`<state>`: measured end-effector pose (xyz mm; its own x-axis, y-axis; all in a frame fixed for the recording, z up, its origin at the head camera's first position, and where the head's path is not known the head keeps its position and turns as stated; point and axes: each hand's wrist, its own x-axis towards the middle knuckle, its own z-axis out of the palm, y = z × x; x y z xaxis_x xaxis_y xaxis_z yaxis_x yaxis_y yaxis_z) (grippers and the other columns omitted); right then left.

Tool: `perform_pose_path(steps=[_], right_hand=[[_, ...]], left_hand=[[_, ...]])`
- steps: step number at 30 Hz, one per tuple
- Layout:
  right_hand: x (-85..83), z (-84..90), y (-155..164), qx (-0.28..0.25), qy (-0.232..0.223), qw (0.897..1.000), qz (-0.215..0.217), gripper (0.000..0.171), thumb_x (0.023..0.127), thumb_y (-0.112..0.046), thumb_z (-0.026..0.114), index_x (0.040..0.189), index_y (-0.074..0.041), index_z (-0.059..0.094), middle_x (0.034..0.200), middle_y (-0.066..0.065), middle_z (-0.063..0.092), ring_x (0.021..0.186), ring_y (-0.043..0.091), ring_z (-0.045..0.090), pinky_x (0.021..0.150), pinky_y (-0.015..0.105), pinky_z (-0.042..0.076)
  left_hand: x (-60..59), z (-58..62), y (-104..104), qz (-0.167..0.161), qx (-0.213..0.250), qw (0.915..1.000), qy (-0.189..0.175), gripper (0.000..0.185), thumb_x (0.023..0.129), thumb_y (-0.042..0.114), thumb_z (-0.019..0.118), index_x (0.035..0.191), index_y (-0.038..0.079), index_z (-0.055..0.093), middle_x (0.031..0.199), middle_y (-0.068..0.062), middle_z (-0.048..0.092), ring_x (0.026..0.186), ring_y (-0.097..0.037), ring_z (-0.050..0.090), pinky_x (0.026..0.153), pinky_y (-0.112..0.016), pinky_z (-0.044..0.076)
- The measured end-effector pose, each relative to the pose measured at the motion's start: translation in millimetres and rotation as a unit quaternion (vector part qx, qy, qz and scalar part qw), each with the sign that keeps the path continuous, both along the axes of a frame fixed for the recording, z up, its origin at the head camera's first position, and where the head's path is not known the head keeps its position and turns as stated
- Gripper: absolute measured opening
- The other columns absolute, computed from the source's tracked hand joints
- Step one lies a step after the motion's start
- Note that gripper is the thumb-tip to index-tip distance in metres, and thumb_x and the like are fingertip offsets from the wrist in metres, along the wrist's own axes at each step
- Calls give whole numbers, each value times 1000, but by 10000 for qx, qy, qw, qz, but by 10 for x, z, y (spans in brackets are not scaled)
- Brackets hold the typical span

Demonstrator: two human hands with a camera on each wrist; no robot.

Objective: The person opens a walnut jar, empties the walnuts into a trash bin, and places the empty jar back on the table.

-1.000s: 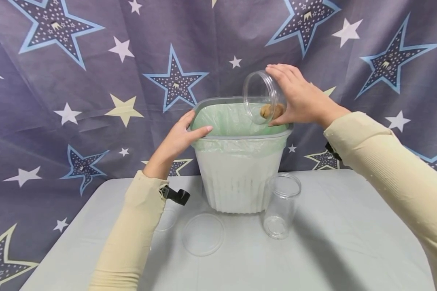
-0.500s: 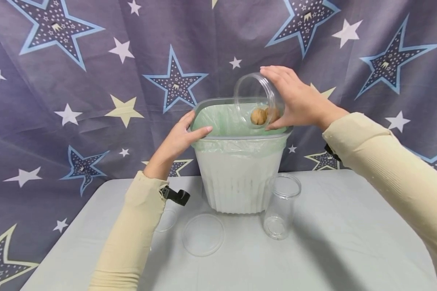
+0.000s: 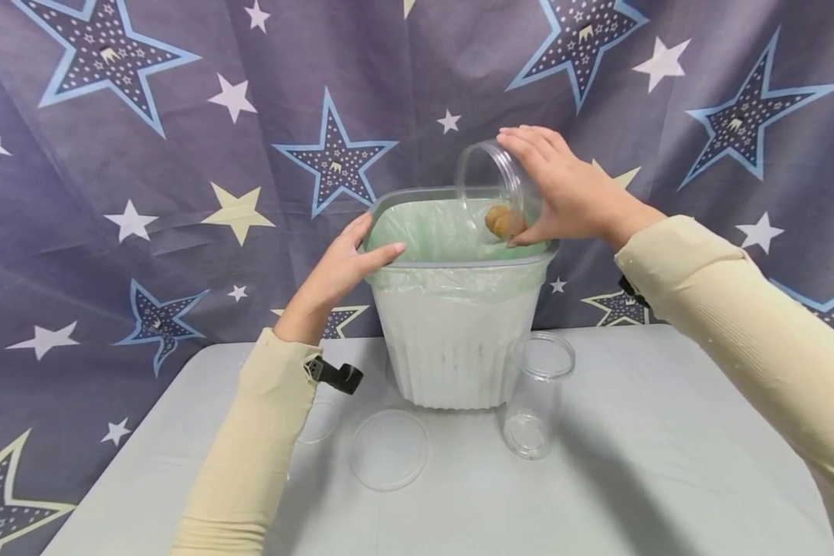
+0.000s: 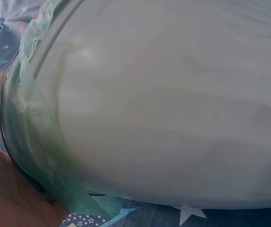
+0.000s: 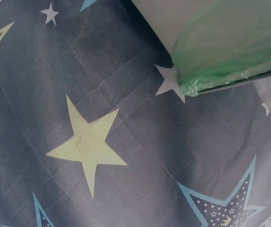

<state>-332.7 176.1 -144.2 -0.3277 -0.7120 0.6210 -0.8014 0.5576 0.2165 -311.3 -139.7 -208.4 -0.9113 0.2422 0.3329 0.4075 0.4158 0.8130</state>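
Clear jar (image 3: pixel 493 189) tilted over the back right of the bin (image 3: pixel 459 340), gripped around its body by the right hand (image 3: pixel 563 193), two brown nuts (image 3: pixel 503 222) at its mouth; left hand (image 3: pixel 337 266) holding the bin's left rim. From the left wrist: palm (image 4: pixel 3 189) against green liner (image 4: pixel 41 142) and rim. From the right wrist: only star cloth (image 5: pixel 88 142) and a liner corner (image 5: pixel 220 61).

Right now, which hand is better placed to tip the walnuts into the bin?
Right. The right hand grips the tilted jar with walnuts above the bin; the left hand holds its rim.
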Motion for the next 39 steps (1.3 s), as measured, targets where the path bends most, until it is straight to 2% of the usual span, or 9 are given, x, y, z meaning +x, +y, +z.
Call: perform_pose_path(steps=[3,7,13,17,21,24,27,32,39], right_hand=[[-3,-13,6,109,-19,9999,-70,117,49,-29,93,140,6,29,144,24,32,133,41,25,108,50,31],[10,-20,31,104,29,9985,-535,118,50,-31,93,142,2,28,147,20,29,136,39,22,96,59,40],[-4,-36,31,92,40,9999,7,116,48,-26,94,140,6,30,144,25,32,134,41,24,110,49,27],[-17,-37,1,51,214,9997,88,116,48,-25,94,139,7,30,144,25,32,134,42,24,111,45,26],[-21,-45,-43,50,63,9995,289,114,48,-24,93,139,7,31,143,25,33,134,42,25,112,44,24],[-5,-54,-44,78,7,9999,72,115,50,-24,93,140,5,30,145,23,31,136,40,22,109,45,30],[-1,-57,-25,13,14,10000,-78,117,49,-26,94,141,5,29,146,23,30,136,39,22,109,46,30],[-20,-55,2,23,37,10000,84,116,49,-26,94,140,7,30,145,24,31,134,42,24,112,44,25],[-44,-59,37,11,102,9999,58,117,47,-29,94,139,7,31,144,25,32,133,43,25,113,44,23]], left_hand=[[-3,2,5,-47,11,10000,56,83,87,30,66,150,3,19,157,-11,15,144,-19,11,116,-39,13],[-4,-1,8,-51,39,10000,63,82,87,30,66,149,3,19,157,-10,15,144,-19,11,116,-39,13],[1,-8,-2,17,-5,10000,85,83,87,29,65,149,1,18,157,-13,14,144,-20,10,116,-38,12],[-6,-12,1,-10,39,10000,75,83,86,29,66,149,2,20,157,-12,15,143,-20,11,116,-38,13],[-6,-21,-1,-1,22,10000,38,83,87,30,66,149,1,19,157,-12,14,144,-20,10,116,-39,13],[-1,-25,-1,24,-19,10000,2,84,87,30,65,149,1,17,157,-12,13,144,-20,9,116,-39,13],[-3,-29,2,3,-68,10000,12,84,87,30,65,149,1,17,157,-13,13,144,-20,9,116,-39,12],[-4,-20,-3,41,-89,9999,30,85,87,31,65,149,-1,16,157,-12,12,144,-21,9,117,-39,12],[3,-12,-1,94,-53,9999,-73,86,86,33,65,149,-1,17,157,-11,13,144,-20,9,116,-38,13]])
